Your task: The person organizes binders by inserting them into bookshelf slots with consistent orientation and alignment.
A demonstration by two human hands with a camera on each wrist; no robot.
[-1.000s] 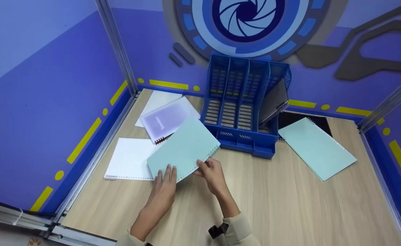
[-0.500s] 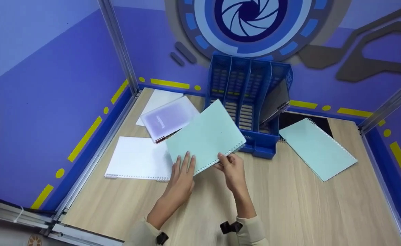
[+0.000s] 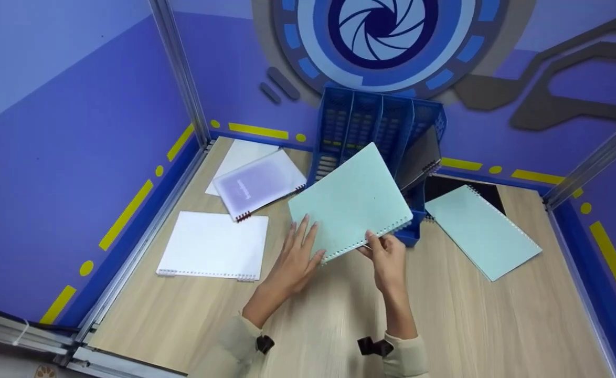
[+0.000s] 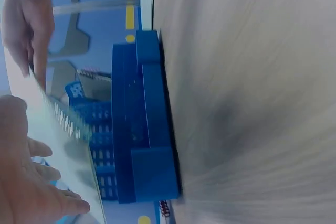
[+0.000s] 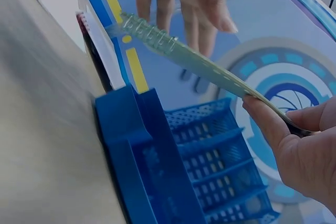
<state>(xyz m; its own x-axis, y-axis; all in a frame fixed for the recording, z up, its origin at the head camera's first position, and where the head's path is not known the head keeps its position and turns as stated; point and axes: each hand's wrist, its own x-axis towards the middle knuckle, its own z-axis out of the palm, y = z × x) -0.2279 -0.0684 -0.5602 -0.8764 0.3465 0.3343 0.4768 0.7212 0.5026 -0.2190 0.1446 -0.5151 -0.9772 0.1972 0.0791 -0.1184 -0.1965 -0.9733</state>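
Note:
A mint-green spiral notebook point(image 3: 350, 202) is held up at a tilt, overlapping the front of the blue file rack point(image 3: 331, 97) in the head view. My right hand point(image 3: 389, 262) pinches its coil-bound edge, thumb on the upper cover and fingers underneath. In the right wrist view, that grip shows with the thumb and fingers on opposite faces of the notebook point(image 5: 205, 72). My left hand point(image 3: 297, 257) lies against the cover near the lower left corner, its fingers straight. Seen from the left wrist, the notebook's coils hang above the table, in front of the rack point(image 4: 149, 108).
A dark spiral notebook point(image 3: 418, 155) leans in the rack's right compartment. Right of it, another mint notebook point(image 3: 484, 231) lies over a black one point(image 3: 489, 194). At left are a white spiral notebook point(image 3: 213, 244), a purple notebook point(image 3: 258, 184) and a white one point(image 3: 232, 157) behind.
Both hands have carried the mint notebook rightward, off the white and purple notebooks and across the front of the rack. The white notebook at left is now fully uncovered.

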